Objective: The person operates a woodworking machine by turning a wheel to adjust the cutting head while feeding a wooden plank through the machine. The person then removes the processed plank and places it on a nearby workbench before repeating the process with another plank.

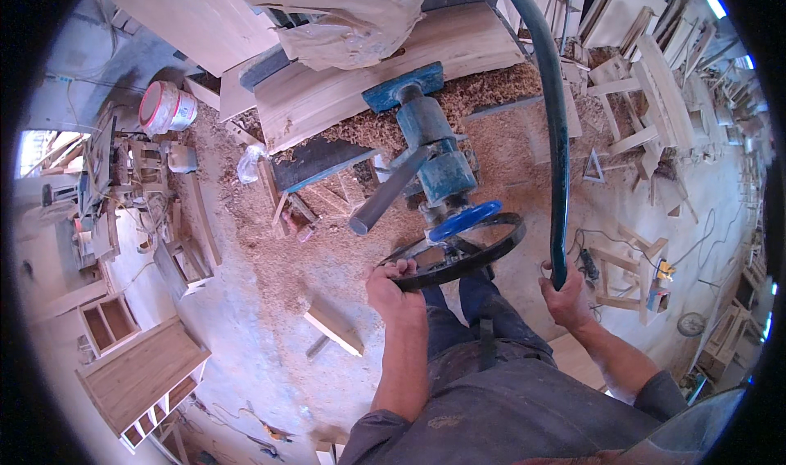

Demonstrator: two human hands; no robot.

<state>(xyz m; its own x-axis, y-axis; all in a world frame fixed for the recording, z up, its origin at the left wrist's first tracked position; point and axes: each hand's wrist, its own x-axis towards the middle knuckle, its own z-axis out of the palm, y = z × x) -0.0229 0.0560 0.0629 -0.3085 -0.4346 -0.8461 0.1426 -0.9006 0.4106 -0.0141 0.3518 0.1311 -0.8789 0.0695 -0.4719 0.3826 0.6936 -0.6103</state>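
My left hand (396, 291) is closed around the near left part of a black handwheel (471, 265). Closed too, my right hand (563, 297) grips the lower end of a long, curved dark-green bar (557, 146). Just beyond the black wheel are a smaller blue handwheel (465, 221) and a worn blue machine column (446, 177). A grey cylindrical handle (389, 193) sticks out from the column toward the lower left. At its far end, a blue plate (403, 87) stands against a broad wooden board (327, 101).
Wood shavings (278, 273) cover much of the floor. A short wooden block (334, 327) lies left of my legs. A white bucket (168, 107) stands at far left, a wooden cabinet (143, 375) at near left. Wooden frames (626, 273) and stacked timber stand at right.
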